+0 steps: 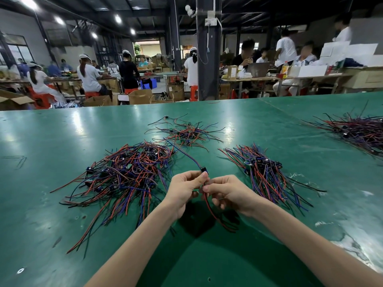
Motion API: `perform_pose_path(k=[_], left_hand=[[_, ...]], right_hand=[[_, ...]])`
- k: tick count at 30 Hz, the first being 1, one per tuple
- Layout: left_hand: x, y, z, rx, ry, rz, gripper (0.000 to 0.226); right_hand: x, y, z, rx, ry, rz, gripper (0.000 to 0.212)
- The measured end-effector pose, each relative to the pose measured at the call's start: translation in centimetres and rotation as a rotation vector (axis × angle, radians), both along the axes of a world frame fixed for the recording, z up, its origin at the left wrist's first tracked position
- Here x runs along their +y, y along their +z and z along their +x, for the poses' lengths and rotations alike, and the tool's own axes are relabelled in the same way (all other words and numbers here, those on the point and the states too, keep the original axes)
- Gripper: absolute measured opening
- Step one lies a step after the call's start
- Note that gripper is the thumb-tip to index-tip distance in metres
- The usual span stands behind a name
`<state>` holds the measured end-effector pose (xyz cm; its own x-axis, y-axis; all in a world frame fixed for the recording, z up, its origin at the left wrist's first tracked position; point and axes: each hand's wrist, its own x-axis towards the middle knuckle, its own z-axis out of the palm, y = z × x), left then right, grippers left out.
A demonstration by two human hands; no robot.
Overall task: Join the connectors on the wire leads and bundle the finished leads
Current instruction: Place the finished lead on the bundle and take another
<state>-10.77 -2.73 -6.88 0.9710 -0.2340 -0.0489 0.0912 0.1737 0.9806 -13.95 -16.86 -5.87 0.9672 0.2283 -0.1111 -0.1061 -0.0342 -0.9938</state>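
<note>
Nearest me, both forearms [128, 255] crossed the scuffed green counter [62, 141]. My left hand [184, 191] pinched a small connector [204, 170] in its fingers just above the counter; my right hand [230, 193] pinched a red-black lead [211, 210]. Tangled wire piles [128, 172] lay left, right and far. Beyond, I saw workers [89, 77] seated in a dim factory hall.

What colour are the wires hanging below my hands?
Red and black: the paired wire lead below the right hand, clearest in the head view.

Red, blue, black wire leads [128, 175]; green table [62, 204]
</note>
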Motion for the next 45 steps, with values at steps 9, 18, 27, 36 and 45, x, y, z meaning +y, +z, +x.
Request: perform_pose_path(k=[9,18,27,36,45], left_hand=[[0.4,-0.3,0.9,-0.132,0.224,0.120,0.013],[1.3,-0.6,1.8,-0.248,0.411,0.197,0.016],[1.3,-0.5,2.0,-0.231,0.444,0.192,0.016],[1.7,-0.2,2.2,-0.219,0.485,0.159,0.013],[1.9,-0.3,2.4,-0.205,0.539,0.133,0.014]], right_hand=[[0.1,0.3,-0.5,0.041,0.126,-0.094,0.009],[0.3,0.2,-0.6,0.103,0.178,-0.048,0.010],[0.3,-0.1,-0.5,0.118,0.144,0.034,0.016],[0.1,0.0,-0.3,0.111,0.180,-0.047,0.018],[-0.1,-0.2,-0.4,0.097,0.253,-0.048,0.013]])
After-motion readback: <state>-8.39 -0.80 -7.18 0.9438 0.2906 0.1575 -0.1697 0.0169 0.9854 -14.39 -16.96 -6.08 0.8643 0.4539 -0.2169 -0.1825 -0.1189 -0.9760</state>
